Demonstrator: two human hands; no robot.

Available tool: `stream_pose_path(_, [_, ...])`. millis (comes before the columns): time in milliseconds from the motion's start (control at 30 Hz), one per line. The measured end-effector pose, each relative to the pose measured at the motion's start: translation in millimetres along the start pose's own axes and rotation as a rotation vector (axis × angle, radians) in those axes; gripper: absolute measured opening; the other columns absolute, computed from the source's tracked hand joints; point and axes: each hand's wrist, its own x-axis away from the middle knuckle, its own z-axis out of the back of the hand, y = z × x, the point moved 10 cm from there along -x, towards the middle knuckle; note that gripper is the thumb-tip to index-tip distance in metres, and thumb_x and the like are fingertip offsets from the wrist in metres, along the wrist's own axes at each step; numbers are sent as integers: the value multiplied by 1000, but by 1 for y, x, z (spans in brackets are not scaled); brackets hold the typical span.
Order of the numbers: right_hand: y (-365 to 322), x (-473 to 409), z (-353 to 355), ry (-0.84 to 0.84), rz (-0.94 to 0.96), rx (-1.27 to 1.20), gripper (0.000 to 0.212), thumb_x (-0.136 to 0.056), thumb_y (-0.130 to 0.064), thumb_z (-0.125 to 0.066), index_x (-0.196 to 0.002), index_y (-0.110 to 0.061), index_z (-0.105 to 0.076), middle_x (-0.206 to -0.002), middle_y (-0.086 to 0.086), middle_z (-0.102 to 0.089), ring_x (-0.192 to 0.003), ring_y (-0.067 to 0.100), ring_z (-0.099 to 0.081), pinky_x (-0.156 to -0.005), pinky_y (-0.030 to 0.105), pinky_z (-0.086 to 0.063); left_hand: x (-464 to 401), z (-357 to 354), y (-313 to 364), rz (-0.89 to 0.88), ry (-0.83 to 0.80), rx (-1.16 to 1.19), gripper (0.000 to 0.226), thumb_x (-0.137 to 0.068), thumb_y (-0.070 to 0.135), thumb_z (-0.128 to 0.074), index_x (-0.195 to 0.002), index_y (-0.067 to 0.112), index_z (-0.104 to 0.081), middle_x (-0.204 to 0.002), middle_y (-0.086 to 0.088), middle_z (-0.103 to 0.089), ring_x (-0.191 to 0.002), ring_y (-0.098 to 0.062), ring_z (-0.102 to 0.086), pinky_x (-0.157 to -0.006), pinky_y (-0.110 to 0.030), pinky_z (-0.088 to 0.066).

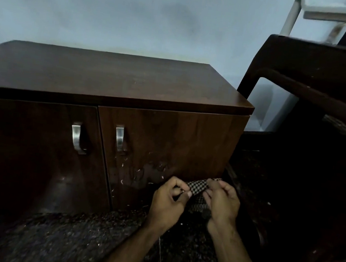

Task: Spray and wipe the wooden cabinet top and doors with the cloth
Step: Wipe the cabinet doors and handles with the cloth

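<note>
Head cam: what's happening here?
A person holds a checked cloth in both hands, left hand and right hand, bunching it low in front of the cabinet's right door. That door shows wet streaks and droplets near its bottom. The cabinet top is bare. No spray bottle is in view.

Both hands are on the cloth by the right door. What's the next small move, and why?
Probably press the checked cloth, pinched between left hand and right hand, onto the right door and wipe its lower part: pale streaks and specks show there.
</note>
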Motion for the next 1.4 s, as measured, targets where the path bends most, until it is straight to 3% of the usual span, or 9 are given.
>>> stream_pose_path(100, [32, -7, 12, 52, -123, 39, 17, -89, -6, -70, -104, -7, -62, -94, 14, -66, -86, 22, -63, -85, 36, -53, 3, -4, -24, 60, 13, 19, 22, -89, 9, -70, -79, 25, -59, -72, 8, -68, -62, -4, -57, -58, -21, -42])
stream_pose_path(267, [107, 1, 16, -116, -558, 167, 55, -93, -29, -63, -143, -14, -46, -142, 17, -51, -130, 34, -51, -97, 43, -48, 13, -3, -58, 156, 8, -2, 27, -89, 0, -65, -75, 23, -59, -66, 13, -64, -60, 0, -57, -54, -17, -41])
stream_pose_path(500, [123, 9, 9, -179, -636, 241, 39, -93, -20, -63, -127, -5, -52, -107, 19, -61, -90, 31, -62, -83, 43, -53, 34, 21, -95, 337, 157, 122, 23, -88, -4, -67, -75, 15, -62, -64, 11, -64, -62, 2, -57, -60, -16, -42])
stream_pose_path(667, [118, 10, -3, -255, -580, 245, 35, -89, -26, -68, -119, -13, -56, -112, 20, -62, -101, 32, -64, -86, 44, -56, 48, 17, -124, 747, 363, 675, 11, -90, 2, -72, -87, 8, -62, -88, -6, -68, -83, -17, -64, -71, -29, -53])
stream_pose_path(767, [128, 12, 0, -213, -561, 242, 31, -93, -11, -64, -123, -12, -58, -116, 16, -62, -104, 31, -62, -79, 41, -56, 55, 26, -133, 830, 445, 691, 20, -91, -4, -68, -84, 9, -54, -91, -8, -64, -79, -17, -61, -61, -28, -51])
stream_pose_path(833, [129, 12, 0, -200, -543, 241, 33, -91, -1, -61, -123, -9, -60, -112, 13, -65, -102, 30, -63, -71, 37, -56, 59, 33, -132, 797, 449, 624, 18, -90, -6, -67, -84, 6, -55, -89, -9, -66, -77, -18, -63, -56, -25, -54])
stream_pose_path(1033, [97, 16, -39, -355, -372, 205, 17, -90, 3, -64, -102, -8, -67, -102, 11, -74, -99, 27, -69, -84, 37, -56, 42, 69, -116, 500, 386, 527, 39, -91, 0, -68, -67, 17, -41, -80, -9, -51, -80, -21, -52, -69, -33, -45])
stream_pose_path(1200, [134, 26, -13, -310, -385, 297, 19, -92, 3, -62, -105, -11, -65, -110, 10, -72, -94, 21, -67, -88, 39, -54, 55, 69, -150, 589, 344, 445, 41, -89, -3, -67, -64, 19, -44, -83, -9, -52, -83, -21, -53, -71, -33, -45])
stream_pose_path(1400, [116, 28, -55, -445, -313, 263, 16, -90, 5, -65, -98, -8, -68, -98, 6, -76, -96, 20, -69, -92, 39, -55, 33, 105, -132, 426, 346, 489, 45, -90, -4, -68, -63, 20, -41, -82, -10, -42, -85, -22, -43, -77, -39, -41])
